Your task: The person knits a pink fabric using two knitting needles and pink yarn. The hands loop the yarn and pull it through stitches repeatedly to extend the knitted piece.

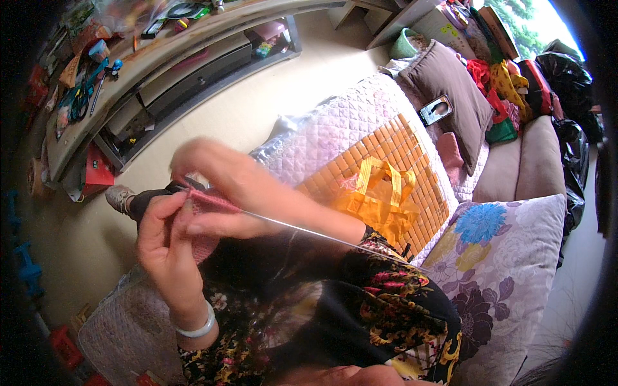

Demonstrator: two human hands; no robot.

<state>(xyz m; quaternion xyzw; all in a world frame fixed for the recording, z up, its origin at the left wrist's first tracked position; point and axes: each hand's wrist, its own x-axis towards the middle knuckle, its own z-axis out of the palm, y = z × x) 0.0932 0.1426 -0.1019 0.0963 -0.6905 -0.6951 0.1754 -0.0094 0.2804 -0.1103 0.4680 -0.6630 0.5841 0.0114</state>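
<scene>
Pink knitting (215, 201) lies between my two hands, its stitches on a long thin knitting needle (309, 231) that runs down to the right along my right forearm. My left hand (166, 231), with a pale bangle at the wrist, pinches the knitting near the needle tips. My right hand (212, 169) is blurred; its thumb side supports the knitting from the right while its fingers arch over the top. The tip of a second needle shows between the hands, and the rest of it is hidden. More pink fabric hangs below my left fingers.
An orange bag (381, 207) sits on a bamboo mat (425, 193) to the right, over a quilted cover (333, 130). Beyond are a phone (435, 110) by a brown cushion (449, 82) and a floral cushion (512, 270). A cluttered table (120, 91) stands at upper left.
</scene>
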